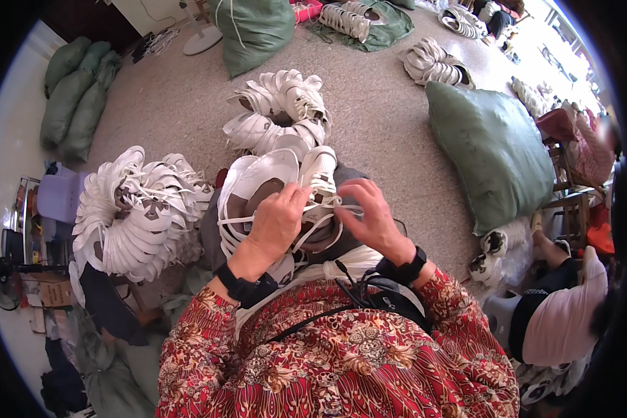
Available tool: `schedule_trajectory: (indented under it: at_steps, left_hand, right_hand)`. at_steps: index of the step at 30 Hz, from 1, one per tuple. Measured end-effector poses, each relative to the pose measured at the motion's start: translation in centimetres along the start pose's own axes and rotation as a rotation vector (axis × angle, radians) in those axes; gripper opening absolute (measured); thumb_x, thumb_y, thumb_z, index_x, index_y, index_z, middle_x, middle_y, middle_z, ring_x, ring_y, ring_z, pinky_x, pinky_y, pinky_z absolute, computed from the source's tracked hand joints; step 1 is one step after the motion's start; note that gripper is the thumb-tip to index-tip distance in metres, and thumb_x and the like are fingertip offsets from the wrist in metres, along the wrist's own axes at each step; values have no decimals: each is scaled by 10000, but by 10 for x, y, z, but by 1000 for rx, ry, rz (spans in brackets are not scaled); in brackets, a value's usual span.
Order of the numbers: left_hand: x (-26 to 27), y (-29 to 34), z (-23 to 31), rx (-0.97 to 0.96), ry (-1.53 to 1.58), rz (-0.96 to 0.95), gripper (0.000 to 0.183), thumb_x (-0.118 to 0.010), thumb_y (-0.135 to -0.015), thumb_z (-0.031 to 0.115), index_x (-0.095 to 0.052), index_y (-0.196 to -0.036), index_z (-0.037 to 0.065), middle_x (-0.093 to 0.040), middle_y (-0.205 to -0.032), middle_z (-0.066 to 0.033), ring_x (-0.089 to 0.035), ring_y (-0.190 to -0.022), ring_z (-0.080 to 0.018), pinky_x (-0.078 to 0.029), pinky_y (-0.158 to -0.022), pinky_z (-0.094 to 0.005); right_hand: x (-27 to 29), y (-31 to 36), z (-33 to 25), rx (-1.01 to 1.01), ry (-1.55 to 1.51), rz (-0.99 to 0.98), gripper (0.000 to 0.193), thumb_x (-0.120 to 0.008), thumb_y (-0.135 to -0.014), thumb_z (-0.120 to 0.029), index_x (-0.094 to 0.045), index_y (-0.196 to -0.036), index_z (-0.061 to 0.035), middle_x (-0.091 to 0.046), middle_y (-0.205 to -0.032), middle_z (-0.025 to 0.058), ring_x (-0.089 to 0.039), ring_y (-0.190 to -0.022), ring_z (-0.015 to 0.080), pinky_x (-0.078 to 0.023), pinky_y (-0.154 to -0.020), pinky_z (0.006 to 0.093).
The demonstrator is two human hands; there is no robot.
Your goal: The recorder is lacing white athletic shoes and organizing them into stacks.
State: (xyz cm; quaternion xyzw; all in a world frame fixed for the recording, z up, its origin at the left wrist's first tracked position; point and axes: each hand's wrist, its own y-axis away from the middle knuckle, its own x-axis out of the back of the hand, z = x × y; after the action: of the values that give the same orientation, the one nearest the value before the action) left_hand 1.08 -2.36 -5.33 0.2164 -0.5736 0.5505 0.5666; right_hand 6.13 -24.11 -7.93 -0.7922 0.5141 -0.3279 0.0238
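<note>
In front of me lies a white shoe upper (319,166) with a light shoelace (320,221) running through its eyelets and loose over the opening. My left hand (279,219) is closed at the left side of the lacing, its thumb and fingertips pinched on the shoelace. On the other side, my right hand (375,214) is curved with thumb and forefinger apart, close to the eyelets. A strand of lace shows in the gap between its fingers. Beside the upper, on the left, are more white uppers (261,167) with brown linings, partly covered by my left hand.
Nested white uppers form a large bundle (136,216) at left and another bundle (285,104) ahead. A full green sack (491,153) stands at right, another (254,31) at the back. A purple bin (59,195) is at far left. A seated person's leg (564,317) shows at right.
</note>
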Motion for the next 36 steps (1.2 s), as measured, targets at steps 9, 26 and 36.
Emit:
schedule_trajectory:
  at_steps: [9,26,36]
  left_hand:
    - [58,7,8,139,97,-292,173,-653,-904,80,-637,-1069,29,-630,-945,-156,-647,-780,-374,-506,-614,-445]
    - [11,38,-10,450,605,31,109,-611,-937,2,-675,-1018,-32,-629,-862,-158,-635,-725,-306,-483,-646,-350]
    - [9,33,-16,334,244,109,66,-662,-911,53,-678,-953,4,-652,-842,-151,-644,-752,-322,-488,-660,-390]
  right_hand:
    - [-32,-22,-11,318,186,-138,331,-697,-742,-76,-651,-1068,-48,-619,-1059,100,-577,-1069,318,-408,-993,450]
    - [-3,6,23,-483,-636,231,241,-502,-1045,-196,-642,-958,-20,-649,-877,11,-582,-809,93,-484,-785,254]
    - [5,3,15,-516,-623,236,153,-545,-1017,-137,-625,-1063,-15,-632,-897,14,-589,-762,100,-495,-702,237]
